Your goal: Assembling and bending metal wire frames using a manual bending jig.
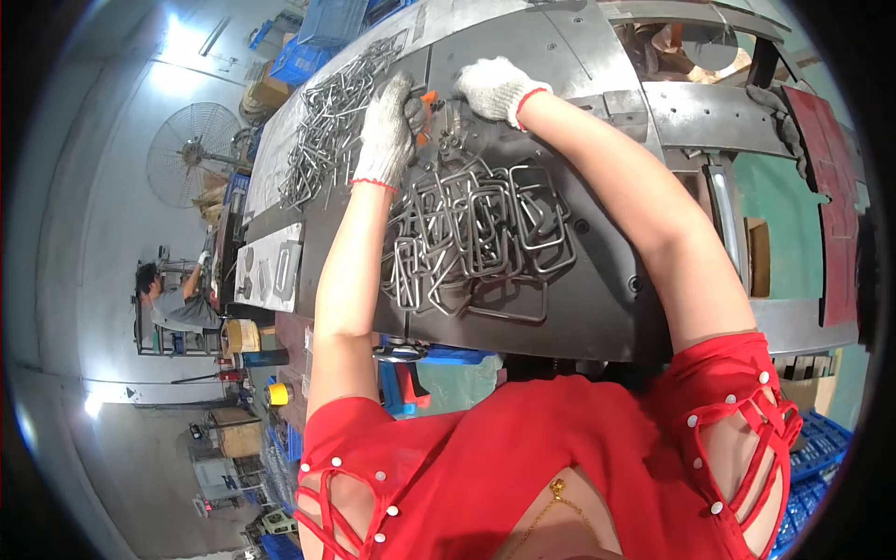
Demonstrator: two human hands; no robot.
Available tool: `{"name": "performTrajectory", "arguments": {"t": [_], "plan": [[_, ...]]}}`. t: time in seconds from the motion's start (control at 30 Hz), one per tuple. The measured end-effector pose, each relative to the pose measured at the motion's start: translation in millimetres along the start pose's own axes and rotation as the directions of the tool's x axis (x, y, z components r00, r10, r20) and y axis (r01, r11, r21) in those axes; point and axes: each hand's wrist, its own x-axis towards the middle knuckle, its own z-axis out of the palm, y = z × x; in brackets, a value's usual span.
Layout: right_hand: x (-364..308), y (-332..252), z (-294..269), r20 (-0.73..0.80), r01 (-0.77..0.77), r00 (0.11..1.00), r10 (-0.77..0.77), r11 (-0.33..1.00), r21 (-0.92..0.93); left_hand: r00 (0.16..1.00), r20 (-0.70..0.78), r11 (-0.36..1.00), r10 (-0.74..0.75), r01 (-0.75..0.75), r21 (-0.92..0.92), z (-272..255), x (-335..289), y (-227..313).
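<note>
Bent wire frames (481, 238) lie heaped on the dark steel desk (597, 299), just below both gloved hands. The left hand (387, 131) has its grip curled round an orange-handled tool (427, 112), the fingers wrapped narrow about it; the right hand (495, 86) presses flat near the same spot, and whether its grip holds anything I cannot tell. By the look of it, a piece is being worked at the fixture, which calls for a steady hold. Left of the hands lies a loose pile of unclosed wire pieces (331, 121). Blue crates (327, 23) stand beyond; their contents are unclear.
</note>
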Motion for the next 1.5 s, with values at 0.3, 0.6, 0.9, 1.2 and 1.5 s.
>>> {"name": "performTrajectory", "arguments": {"t": [0.3, 0.6, 0.9, 1.2, 1.5], "plan": [[-1.9, 5.0, 1.9, -0.039, -0.017, 0.999, 0.018, 1.000, 0.018, 0.988, -0.145, 0.921, 0.058, 0.003, 0.389, 42.5, -1.5, 0.1], [-2.2, 13.1, 2.0, 0.001, 0.026, 1.000, -0.026, 0.999, 0.024, 0.999, -0.019, 0.989, -0.050, 0.047, -0.139, -10.6, -9.5, 2.1], [-2.1, 0.3, -17.0, 0.137, 0.058, 0.990, -0.045, 0.995, -0.087, 0.993, -0.118, 0.985, -0.024, 0.003, -0.171, -24.2, -0.5, -15.1], [1.4, -12.7, -19.3, 0.153, 0.182, 0.979, -0.137, 0.924, -0.337, 0.783, 0.355, 0.317, 0.510, -0.555, 0.769, -62.2, 0.7, -39.4], [-0.1, 4.5, -10.8, 0.107, 0.188, 0.980, -0.167, 0.953, -0.238, 0.858, 0.347, 0.373, 0.379, -0.485, 0.791, -36.6, -23.1, -7.2]]}}
